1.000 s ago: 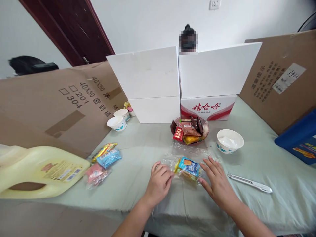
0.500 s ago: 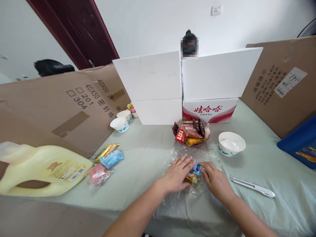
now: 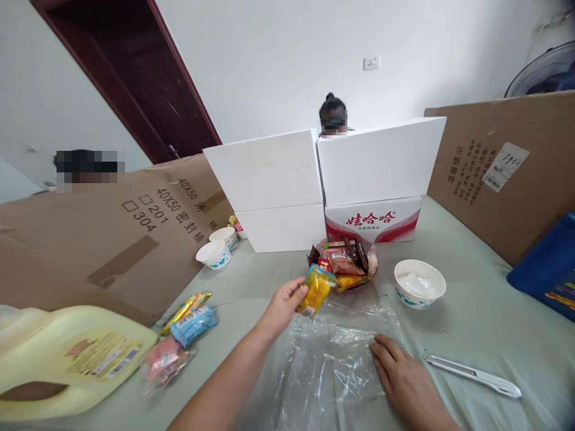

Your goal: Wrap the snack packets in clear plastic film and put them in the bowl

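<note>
- The left hand (image 3: 281, 306) has its grip closed on a yellow snack packet (image 3: 315, 290), held up off the surface (image 3: 251, 281) just in front of the snack bowl (image 3: 345, 264).
- The right hand (image 3: 404, 383) lies flat, fingers spread and holding nothing, pressing the near right edge of the clear plastic sheet (image 3: 332, 353), which lies on the surface in front of the snack bowl.
- A white paper bowl (image 3: 419, 283) stands right of the snack bowl; a white utility knife (image 3: 471, 375) lies nearer, to the right.

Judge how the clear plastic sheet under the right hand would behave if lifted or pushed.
The clear plastic sheet looks thin and crinkled, so probably floppy and very light. Its glossy surface suggests it would slide on the tablecloth; the right hand lies flat on it, seemingly pinning it.
</note>
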Motion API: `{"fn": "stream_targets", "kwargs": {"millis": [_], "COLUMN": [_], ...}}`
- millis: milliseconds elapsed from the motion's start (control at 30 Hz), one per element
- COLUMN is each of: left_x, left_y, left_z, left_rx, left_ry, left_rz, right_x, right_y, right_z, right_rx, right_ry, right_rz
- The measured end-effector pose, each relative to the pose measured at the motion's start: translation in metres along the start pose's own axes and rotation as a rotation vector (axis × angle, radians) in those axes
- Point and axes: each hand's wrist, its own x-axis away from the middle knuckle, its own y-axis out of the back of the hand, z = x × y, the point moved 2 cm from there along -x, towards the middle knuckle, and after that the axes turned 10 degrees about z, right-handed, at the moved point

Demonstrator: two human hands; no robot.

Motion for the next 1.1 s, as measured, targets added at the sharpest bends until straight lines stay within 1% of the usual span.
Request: {"fn": "stream_targets", "kwargs": {"millis": [33, 67, 100, 133, 167, 200, 267, 333, 433, 500, 567, 600, 667, 733, 767, 800, 833, 867, 933, 967, 1000, 1033, 1100], "left_x": [-0.011, -0.023, -0.037, -0.052, -0.069, -0.086, -0.118, -0.143, -0.164, -0.165, -0.157, -0.149, -0.125, -0.091, -0.072, -0.053, -0.033, -0.015, 0.018, 0.033, 0.047, 0.061, 0.086], "left_y": [0.009, 0.016, 0.020, 0.022, 0.022, 0.019, 0.009, -0.004, -0.019, -0.020, -0.018, -0.017, -0.018, -0.026, -0.033, -0.041, -0.050, -0.056, -0.061, -0.060, -0.057, -0.053, -0.042], "left_z": [-0.013, -0.028, -0.041, -0.053, -0.061, -0.065, -0.066, -0.059, -0.046, -0.045, -0.051, -0.055, -0.062, -0.060, -0.054, -0.045, -0.033, -0.018, 0.012, 0.023, 0.032, 0.036, 0.037], "left_rx": [-0.081, -0.208, -0.372, -0.539, -0.691, -0.822, -0.890, -0.916, -0.938, -0.937, -0.932, -0.929, -0.922, -0.900, -0.875, -0.851, -0.845, -0.865, -0.924, -0.918, -0.895, -0.857, -0.764], "left_ry": [-0.063, -0.126, -0.157, -0.144, -0.090, -0.012, 0.047, 0.066, 0.041, 0.007, -0.032, -0.051, -0.088, -0.170, -0.256, -0.338, -0.370, -0.349, -0.245, -0.216, -0.205, -0.212, -0.253], "left_rz": [-0.097, -0.191, -0.269, -0.309, -0.308, -0.269, -0.203, -0.120, 0.015, 0.055, 0.036, 0.012, -0.046, -0.043, 0.007, 0.113, 0.242, 0.327, 0.385, 0.366, 0.322, 0.263, 0.135], "right_x": [0.000, 0.000, 0.000, 0.000, 0.000, 0.000, 0.000, 0.000, 0.000, 0.000, 0.000, 0.000, -0.001, -0.002, -0.002, -0.002, -0.002, -0.002, 0.002, 0.005, 0.009, 0.013, 0.021], "right_y": [0.000, -0.001, -0.001, -0.002, -0.002, -0.001, 0.000, 0.002, 0.005, 0.006, 0.007, 0.007, 0.009, 0.012, 0.014, 0.017, 0.020, 0.023, 0.032, 0.036, 0.040, 0.045, 0.052], "right_z": [0.000, -0.001, -0.001, -0.001, -0.001, -0.001, -0.001, -0.001, -0.001, -0.001, -0.001, -0.001, 0.000, 0.001, 0.002, 0.003, 0.004, 0.005, 0.006, 0.005, 0.004, 0.003, -0.001], "right_rx": [-0.004, -0.007, -0.009, -0.009, -0.006, -0.004, -0.005, -0.025, -0.067, -0.082, -0.092, -0.099, -0.121, -0.145, -0.154, -0.163, -0.170, -0.175, -0.186, -0.192, -0.198, -0.204, -0.215], "right_ry": [0.003, 0.004, 0.003, 0.001, 0.000, 0.000, 0.005, 0.009, 0.007, 0.003, -0.004, -0.008, -0.021, -0.035, -0.038, -0.037, -0.031, -0.019, 0.014, 0.032, 0.050, 0.067, 0.103], "right_rz": [-0.004, -0.007, -0.008, -0.009, -0.009, -0.008, -0.007, -0.011, -0.021, -0.015, -0.003, 0.000, 0.009, 0.030, 0.048, 0.069, 0.088, 0.106, 0.135, 0.143, 0.148, 0.144, 0.128]}}
